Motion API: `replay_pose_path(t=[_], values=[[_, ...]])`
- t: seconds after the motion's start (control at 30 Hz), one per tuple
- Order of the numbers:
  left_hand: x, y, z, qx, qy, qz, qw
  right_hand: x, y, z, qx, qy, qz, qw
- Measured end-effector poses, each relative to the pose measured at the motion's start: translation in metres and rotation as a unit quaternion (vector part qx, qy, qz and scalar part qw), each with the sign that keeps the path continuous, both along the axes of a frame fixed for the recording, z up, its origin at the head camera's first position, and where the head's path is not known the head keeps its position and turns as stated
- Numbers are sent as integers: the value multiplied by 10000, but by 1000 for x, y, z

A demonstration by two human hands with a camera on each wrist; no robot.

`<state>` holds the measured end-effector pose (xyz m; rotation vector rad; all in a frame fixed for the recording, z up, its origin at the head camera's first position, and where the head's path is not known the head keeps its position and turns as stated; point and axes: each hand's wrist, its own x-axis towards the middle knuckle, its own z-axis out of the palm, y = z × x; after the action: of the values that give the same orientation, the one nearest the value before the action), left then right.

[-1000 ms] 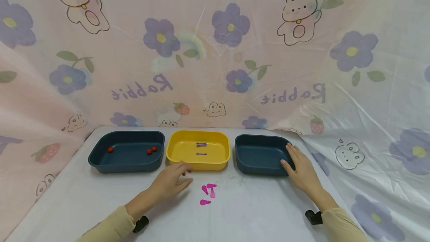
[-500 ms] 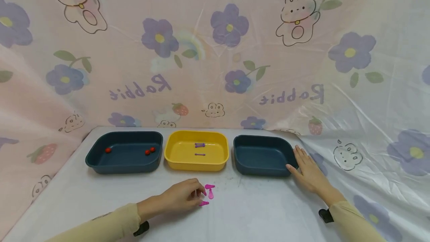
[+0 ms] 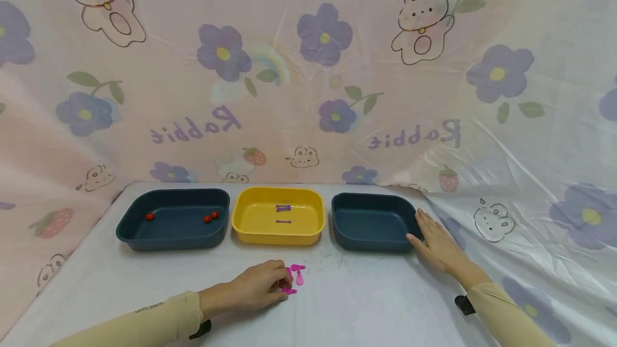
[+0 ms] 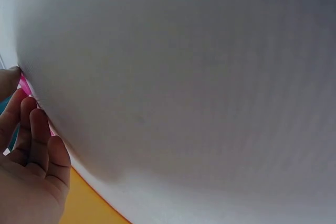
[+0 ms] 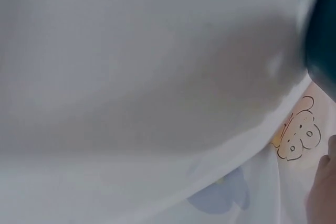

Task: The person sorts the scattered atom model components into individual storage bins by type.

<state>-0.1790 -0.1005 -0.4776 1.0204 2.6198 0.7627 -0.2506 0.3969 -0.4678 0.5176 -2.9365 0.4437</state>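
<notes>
And the left hand (image 3: 262, 285) is in: thumb and finger pinch the lowest of the small pink, flat, teardrop-shaped pieces (image 3: 290, 292), down on the white cloth-covered tabletop (image 3: 366, 304). A second ago that hand was up at the front edge of the yellow oblong tray (image 3: 277, 240), all four pieces in plain sight; now its curled fingers cover part of the nearest ones, with two more just beyond the fingertips.

Over to the right hand (image 3: 439, 242): fingers extended, thumb spread, set against the right side of the dark blue oblong tray (image 3: 373, 244). Earlier its fingertips reached over that rim; they've shifted outward.

Behind the pieces, the yellow tray sits between two dark trays, holding purple knobbed rods (image 3: 283, 221). On the left, the other dark blue tray (image 3: 173, 242) carries three round red beads (image 3: 207, 219). A rabbit-and-flower printed curtain (image 3: 275, 138) hangs behind.
</notes>
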Motion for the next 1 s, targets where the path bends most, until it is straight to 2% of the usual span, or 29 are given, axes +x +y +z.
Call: replay_pose_path(t=[0.37,1.0], values=[[1,-1,-2,-23,-31,19,10000,1,0,-2,-29,-160,-47,9999],[1,-3,-3,184,-203,84,9996,0,-2,0,18,-100,-86,9999]])
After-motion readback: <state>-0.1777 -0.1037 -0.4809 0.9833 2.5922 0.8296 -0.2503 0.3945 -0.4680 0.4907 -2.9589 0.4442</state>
